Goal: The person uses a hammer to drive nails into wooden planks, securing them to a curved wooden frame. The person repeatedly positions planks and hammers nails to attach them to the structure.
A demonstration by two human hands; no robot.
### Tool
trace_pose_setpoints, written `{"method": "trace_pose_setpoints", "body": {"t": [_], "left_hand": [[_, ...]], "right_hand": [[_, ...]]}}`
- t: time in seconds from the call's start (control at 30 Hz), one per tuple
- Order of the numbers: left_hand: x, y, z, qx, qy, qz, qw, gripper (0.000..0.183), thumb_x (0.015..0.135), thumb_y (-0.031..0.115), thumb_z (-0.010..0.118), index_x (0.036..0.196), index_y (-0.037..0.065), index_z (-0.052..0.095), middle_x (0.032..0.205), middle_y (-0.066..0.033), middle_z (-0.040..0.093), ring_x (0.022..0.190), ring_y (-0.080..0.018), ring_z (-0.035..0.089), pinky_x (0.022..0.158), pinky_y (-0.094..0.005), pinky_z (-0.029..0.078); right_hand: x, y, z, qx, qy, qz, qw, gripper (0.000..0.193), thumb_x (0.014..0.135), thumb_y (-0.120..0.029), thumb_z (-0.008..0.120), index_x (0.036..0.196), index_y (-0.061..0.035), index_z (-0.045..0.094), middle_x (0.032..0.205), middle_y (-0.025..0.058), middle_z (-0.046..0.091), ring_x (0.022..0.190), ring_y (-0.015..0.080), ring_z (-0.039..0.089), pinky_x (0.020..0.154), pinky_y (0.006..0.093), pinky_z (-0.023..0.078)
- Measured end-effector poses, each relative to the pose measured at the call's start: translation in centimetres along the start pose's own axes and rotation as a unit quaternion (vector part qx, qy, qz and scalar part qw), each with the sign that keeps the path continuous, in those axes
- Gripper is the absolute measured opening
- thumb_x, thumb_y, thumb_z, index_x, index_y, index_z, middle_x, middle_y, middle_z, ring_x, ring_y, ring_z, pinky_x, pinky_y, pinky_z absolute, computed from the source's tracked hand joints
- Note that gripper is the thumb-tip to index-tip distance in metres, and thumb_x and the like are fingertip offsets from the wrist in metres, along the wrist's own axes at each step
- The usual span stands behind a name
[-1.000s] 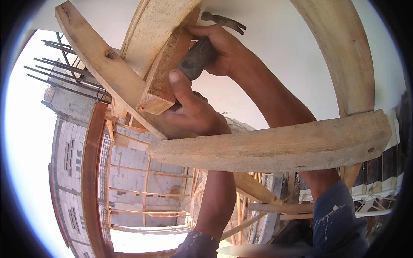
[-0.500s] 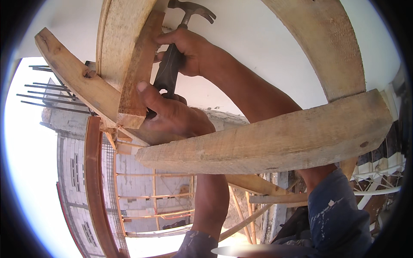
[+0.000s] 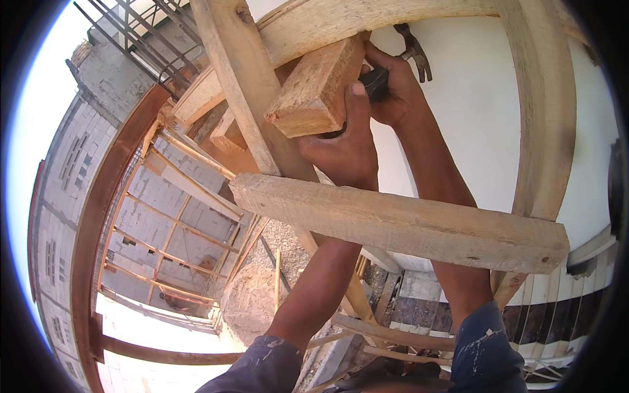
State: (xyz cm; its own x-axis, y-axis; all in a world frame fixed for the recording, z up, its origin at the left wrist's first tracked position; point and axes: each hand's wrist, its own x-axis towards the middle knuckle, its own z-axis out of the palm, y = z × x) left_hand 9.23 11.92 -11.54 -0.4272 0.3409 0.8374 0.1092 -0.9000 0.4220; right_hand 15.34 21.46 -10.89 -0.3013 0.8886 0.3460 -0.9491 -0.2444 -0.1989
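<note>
My left hand (image 3: 350, 147) is closed around the near end of a short wooden block (image 3: 318, 92), its thumb along the block's right side. A small dark piece shows under the block by my left fingers; I cannot make out what it is. Just beyond, my right hand (image 3: 398, 88) grips the black handle (image 3: 375, 84) of a claw hammer. The hammer's metal head (image 3: 414, 54) sticks out past my right hand, against a white wall. The block lies against a curved-looking beam (image 3: 367, 26).
A horizontal timber (image 3: 400, 223) crosses in front of my forearms. Uprights stand at the left (image 3: 239, 85) and right (image 3: 544, 111). Steel bars (image 3: 141, 42) jut out at the upper left. Far below lie gravel (image 3: 282, 245), poles and a grey block building (image 3: 62, 164).
The view has turned and shifted, so the timbers and building sit differently. My hands appear farther right in the picture, still on the block and hammer. More ground shows below.
</note>
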Motion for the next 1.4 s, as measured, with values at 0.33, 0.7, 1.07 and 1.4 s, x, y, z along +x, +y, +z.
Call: {"method": "trace_pose_setpoints", "body": {"t": [0.33, 0.7, 1.07, 1.4], "left_hand": [[0.1, 0.5, 0.1, -0.021, 0.049, -0.056, 0.997, 0.052, 0.074, -0.003, 0.084, 0.118, -0.012, 0.058, 0.111, -0.0171, 0.068, 0.099, -0.0199, 0.066, 0.087, -0.0323, 0.055], [0.1, -0.4, 0.3, 0.003, 0.076, -0.049, 0.996, 0.049, 0.073, -0.002, 0.085, 0.114, -0.011, 0.06, 0.108, -0.017, 0.069, 0.095, -0.02, 0.068, 0.084, -0.0313, 0.056], [0.2, 1.1, 0.3, 0.107, 0.023, -0.023, 0.994, 0.039, 0.082, 0.006, 0.081, 0.11, -0.013, 0.062, 0.106, -0.0175, 0.069, 0.094, -0.0189, 0.066, 0.084, -0.0343, 0.055], [-0.8, 2.3, 1.5, 0.065, -0.015, -0.083, 0.994, 0.039, 0.09, 0.01, 0.073, 0.12, -0.012, 0.059, 0.124, -0.0156, 0.063, 0.106, -0.0187, 0.06, 0.095, -0.0387, 0.049]], "right_hand": [[-0.8, -0.8, 0.2, -0.072, -0.042, 0.019, 0.996, 0.035, 0.102, -0.029, 0.055, 0.125, -0.0025, 0.055, 0.09, 0.0092, 0.066, 0.091, 0.0212, 0.066, 0.084, 0.0375, 0.056], [-0.4, -2.2, -0.5, -0.146, 0.046, -0.011, 0.988, 0.033, 0.099, -0.022, 0.06, 0.125, -0.002, 0.055, 0.09, 0.0095, 0.064, 0.081, 0.0191, 0.066, 0.071, 0.0336, 0.057], [-9.1, 0.9, -4.1, -0.409, 0.223, -0.087, 0.88, 0.023, 0.093, -0.024, 0.071, 0.102, -0.0033, 0.064, 0.066, -0.0026, 0.045, 0.045, 0.0071, 0.039, 0.042, 0.026, 0.035], [-8.4, 1.5, -1.9, -0.341, 0.173, -0.136, 0.914, 0.032, 0.088, -0.031, 0.073, 0.095, -0.0009, 0.065, 0.06, -0.0026, 0.047, 0.044, 0.0057, 0.041, 0.04, 0.0268, 0.033]]}}
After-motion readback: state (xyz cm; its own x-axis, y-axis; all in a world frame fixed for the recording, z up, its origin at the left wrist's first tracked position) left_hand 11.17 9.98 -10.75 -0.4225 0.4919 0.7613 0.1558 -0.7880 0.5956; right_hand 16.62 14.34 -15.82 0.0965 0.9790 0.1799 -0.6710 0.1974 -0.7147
